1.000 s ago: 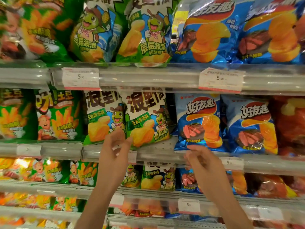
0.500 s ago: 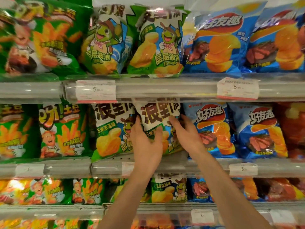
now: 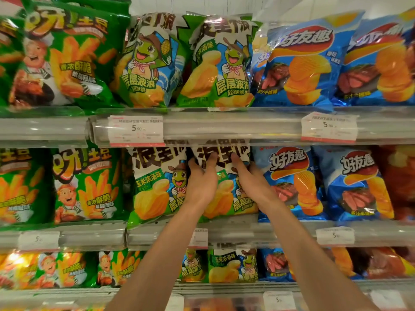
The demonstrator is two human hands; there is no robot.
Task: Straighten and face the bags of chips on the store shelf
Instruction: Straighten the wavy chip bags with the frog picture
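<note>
Both hands are on one turtle bag (image 3: 224, 198) on the middle shelf (image 3: 235, 232), just below the centre of the view. The left hand (image 3: 201, 182) grasps the bag's left edge, its fingers hooked behind that edge and its thumb laid flat up the front near the top. The right hand (image 3: 251, 180) grasps the right edge the same way, thumb on the front, fingers out of sight between this bag and the blue bag (image 3: 289, 182) at its 3 o'clock. The held bag is glossy: a white top with big black characters, half hidden under the upper shelf's rail, and a green and blue lower part with yellow wavy chips and a cartoon turtle in a brown hat. It stands upright, front facing out, its base on the shelf. At its 9 o'clock, touching it, stands a twin bag (image 3: 155, 187), leaning a little with its bottom edge over the shelf lip. Further toward 9 o'clock is a green fries bag (image 3: 87, 187). On the rail at 11 o'clock a price tag (image 3: 135, 130) reads 5.90.
</note>
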